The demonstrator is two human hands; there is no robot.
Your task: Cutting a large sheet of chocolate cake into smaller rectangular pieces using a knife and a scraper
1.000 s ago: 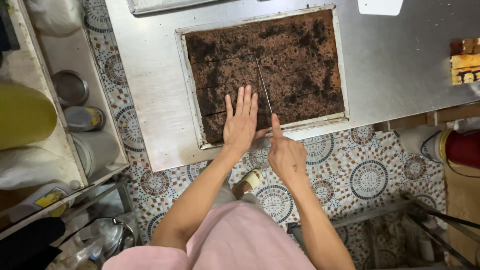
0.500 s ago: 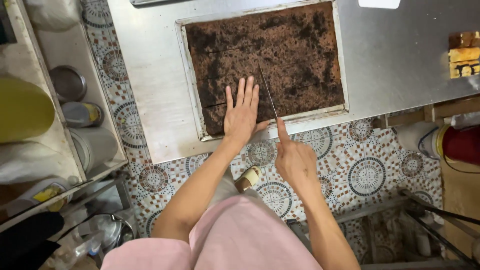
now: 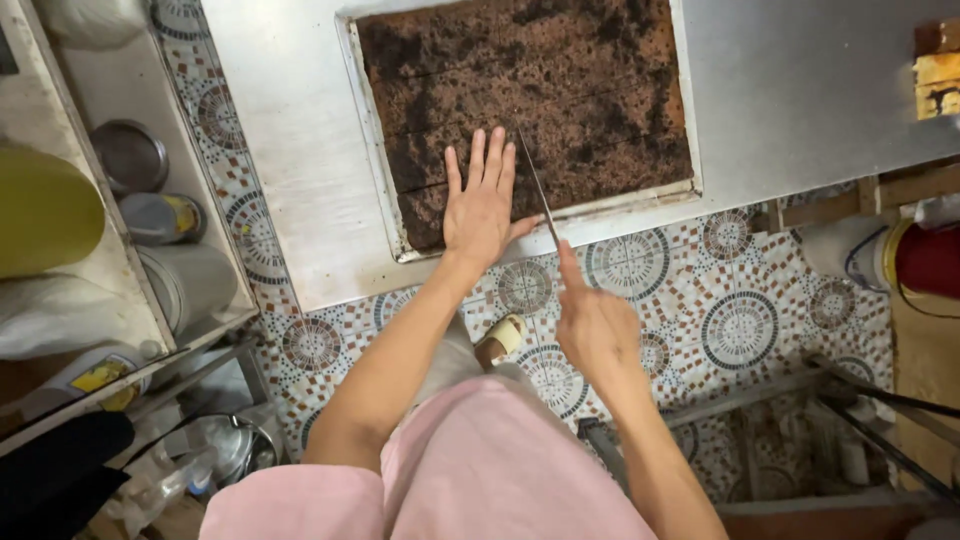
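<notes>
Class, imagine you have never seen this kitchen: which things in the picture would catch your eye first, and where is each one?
First comes the big dark brown slab of cake in its metal tray on the steel table, already scored with cut lines. The left hand lies flat on the cake's near edge, while the right hand draws a long thin knife across it. Below, the patterned floor tiles stand out.

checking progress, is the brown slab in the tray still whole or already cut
Already cut in part: the brown slab in the tray shows straight lines across it, and the knife in the right hand lies on it.
</notes>
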